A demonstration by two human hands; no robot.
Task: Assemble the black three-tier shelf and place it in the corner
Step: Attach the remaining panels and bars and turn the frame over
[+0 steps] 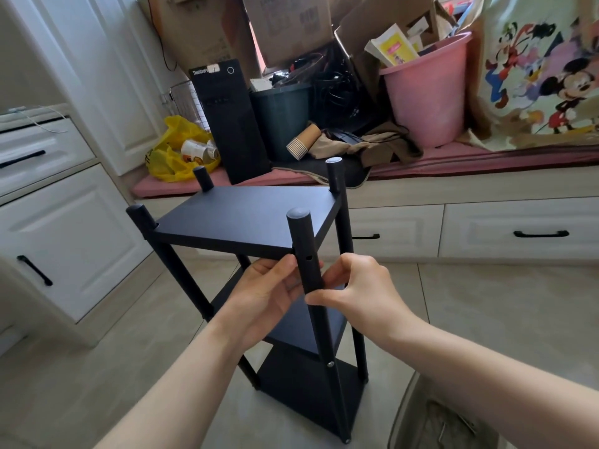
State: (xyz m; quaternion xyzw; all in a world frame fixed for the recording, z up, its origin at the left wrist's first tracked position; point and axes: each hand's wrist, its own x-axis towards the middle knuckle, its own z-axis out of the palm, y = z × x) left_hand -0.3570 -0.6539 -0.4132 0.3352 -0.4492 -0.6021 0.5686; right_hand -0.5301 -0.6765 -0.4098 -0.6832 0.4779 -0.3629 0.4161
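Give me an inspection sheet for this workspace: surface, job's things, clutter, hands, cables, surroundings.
Surface: tiled floor, bearing the shelf.
Job's things: black three-tier shelf upright; front post shows an open hole under the top board.
Clutter: pink bucket, yellow bag, paper cups, cardboard boxes on the bench.
Hands: left hand and right hand both hold the front post.
Cables: black cable tangle beside the computer tower; white cable on the left counter.
Surroundings: white drawers.
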